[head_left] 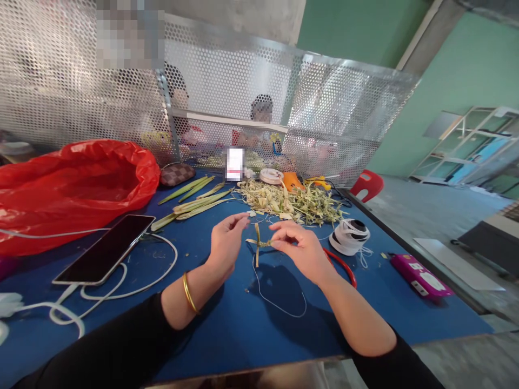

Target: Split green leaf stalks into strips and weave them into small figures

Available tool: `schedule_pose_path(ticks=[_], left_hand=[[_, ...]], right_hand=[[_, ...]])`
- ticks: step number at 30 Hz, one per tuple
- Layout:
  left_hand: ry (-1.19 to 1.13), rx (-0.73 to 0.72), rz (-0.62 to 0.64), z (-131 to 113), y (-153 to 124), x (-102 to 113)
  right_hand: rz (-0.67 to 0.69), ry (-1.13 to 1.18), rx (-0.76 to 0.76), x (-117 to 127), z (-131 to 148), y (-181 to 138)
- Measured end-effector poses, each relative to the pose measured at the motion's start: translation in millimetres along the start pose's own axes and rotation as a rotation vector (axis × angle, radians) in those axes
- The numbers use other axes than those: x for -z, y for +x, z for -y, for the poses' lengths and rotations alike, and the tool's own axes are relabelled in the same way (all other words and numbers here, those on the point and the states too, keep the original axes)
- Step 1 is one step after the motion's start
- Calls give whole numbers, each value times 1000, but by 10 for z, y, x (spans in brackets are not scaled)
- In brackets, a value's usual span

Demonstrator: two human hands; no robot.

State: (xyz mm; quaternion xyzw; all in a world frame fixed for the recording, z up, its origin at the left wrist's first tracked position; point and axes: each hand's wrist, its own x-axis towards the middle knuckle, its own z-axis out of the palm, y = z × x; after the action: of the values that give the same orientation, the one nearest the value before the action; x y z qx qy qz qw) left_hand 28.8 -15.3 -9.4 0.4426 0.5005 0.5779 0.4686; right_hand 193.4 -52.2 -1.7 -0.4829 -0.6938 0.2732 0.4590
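My right hand (300,246) is closed, thumb and fingers pinching a small piece of folded leaf strips (258,244) with narrow ends sticking out crosswise. A thin pale thread (283,312) hangs from near that piece and loops on the blue table. Just left of it, my left hand (227,237) is raised with thumb and forefinger pinched together; what lies between them, if anything, is too small to make out. Beyond both hands lies a heap of short leaf pieces (279,202). Several long green leaves (194,202) rest to its left.
A white thread spool (346,237), a curved red item (344,267) and a purple packet (421,278) lie right. Left are a phone (105,248), white cable (168,267) and red bag (138,200). A perforated metal screen (332,108) stands behind, with people beyond.
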Motion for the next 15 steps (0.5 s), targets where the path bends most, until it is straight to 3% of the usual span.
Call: schedule_pose_path(ticks=[3,6,11,15], left_hand=[[29,104,-34,64,83,30],[32,169,13,104,85,24],[-3,196,-4,63,27,8],[-145,236,21,-2,-30,25]], right_hand=[[172,-71,8,-24,-7,-8],[223,-110,70,-101,-33,6],[46,-8,101,-89,-73,50],[-124,357,32,8,-85,56]])
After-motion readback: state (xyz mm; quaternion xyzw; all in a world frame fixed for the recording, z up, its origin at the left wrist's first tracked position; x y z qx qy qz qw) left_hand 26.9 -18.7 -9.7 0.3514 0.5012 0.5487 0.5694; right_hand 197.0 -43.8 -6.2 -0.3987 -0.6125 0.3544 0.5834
